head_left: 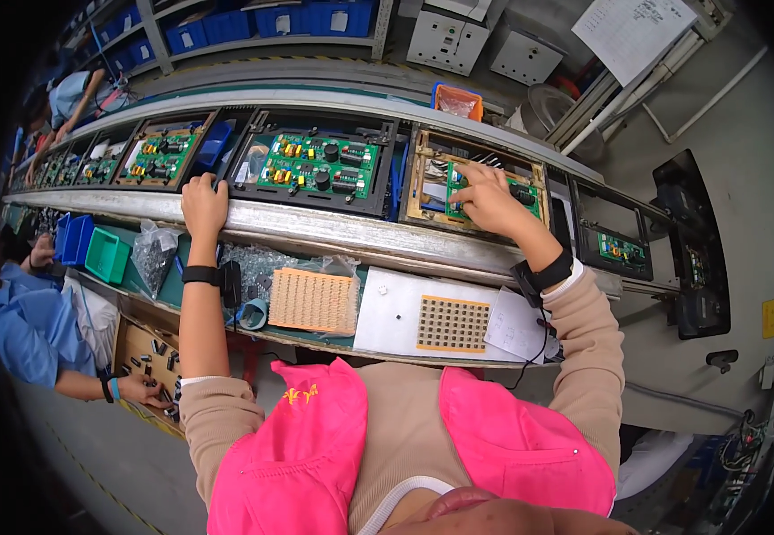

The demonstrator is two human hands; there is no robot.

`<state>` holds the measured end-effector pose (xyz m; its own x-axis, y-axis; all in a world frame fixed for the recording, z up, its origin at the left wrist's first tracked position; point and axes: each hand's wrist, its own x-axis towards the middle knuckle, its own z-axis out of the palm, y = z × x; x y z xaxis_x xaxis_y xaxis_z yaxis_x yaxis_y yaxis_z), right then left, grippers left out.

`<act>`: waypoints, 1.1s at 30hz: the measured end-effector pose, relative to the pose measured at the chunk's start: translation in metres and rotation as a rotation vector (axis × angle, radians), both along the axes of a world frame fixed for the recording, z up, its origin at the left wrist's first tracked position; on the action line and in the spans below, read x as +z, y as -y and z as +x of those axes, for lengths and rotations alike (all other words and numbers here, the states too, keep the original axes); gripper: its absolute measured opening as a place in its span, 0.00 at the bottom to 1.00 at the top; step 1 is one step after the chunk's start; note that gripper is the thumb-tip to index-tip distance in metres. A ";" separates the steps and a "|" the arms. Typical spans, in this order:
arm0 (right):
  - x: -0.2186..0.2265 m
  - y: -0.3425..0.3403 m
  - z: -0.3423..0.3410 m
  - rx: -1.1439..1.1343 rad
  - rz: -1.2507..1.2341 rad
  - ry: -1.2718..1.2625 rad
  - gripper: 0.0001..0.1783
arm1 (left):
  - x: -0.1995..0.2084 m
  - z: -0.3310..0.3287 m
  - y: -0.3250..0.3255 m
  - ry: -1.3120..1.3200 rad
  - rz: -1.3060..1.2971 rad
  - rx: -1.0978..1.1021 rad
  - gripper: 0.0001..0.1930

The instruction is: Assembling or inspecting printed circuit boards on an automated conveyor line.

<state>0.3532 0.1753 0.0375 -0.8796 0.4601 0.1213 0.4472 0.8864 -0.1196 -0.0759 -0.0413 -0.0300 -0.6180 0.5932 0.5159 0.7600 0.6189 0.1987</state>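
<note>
My left hand (204, 207) reaches over the near metal rail, its fingers curled at the left corner of a black frame (246, 185). A green circuit board (317, 166) with yellow, red and black components lies in that frame. My right hand (492, 201) is over a tan frame (415, 183), fingers spread and fingertips down on another green circuit board (527, 194). The hand covers much of this board, so what lies under the fingertips is hidden. Both wrists wear black bands.
Below the rail lie an orange-edged component sheet (314, 301), a brown component tray (452, 324), paper (514, 327), a clear bag (153, 259) and a green bin (107, 255). Further framed boards line the conveyor. At the left, a blue-sleeved co-worker's hand (140, 390) is in a box of black parts.
</note>
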 end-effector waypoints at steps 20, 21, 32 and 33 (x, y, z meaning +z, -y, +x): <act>-0.020 -0.060 0.181 -1.059 -0.051 0.272 0.12 | -0.007 -0.017 0.002 0.028 -0.093 -0.060 0.15; -0.020 -0.060 0.182 -1.100 -0.060 0.235 0.13 | -0.008 -0.016 0.000 0.022 -0.087 -0.074 0.15; -0.015 -0.083 0.238 -1.213 -0.162 0.304 0.16 | -0.006 -0.014 0.001 0.036 -0.134 -0.026 0.15; -0.015 -0.086 0.244 -1.236 -0.174 0.325 0.17 | -0.006 -0.014 0.000 0.035 -0.133 -0.026 0.15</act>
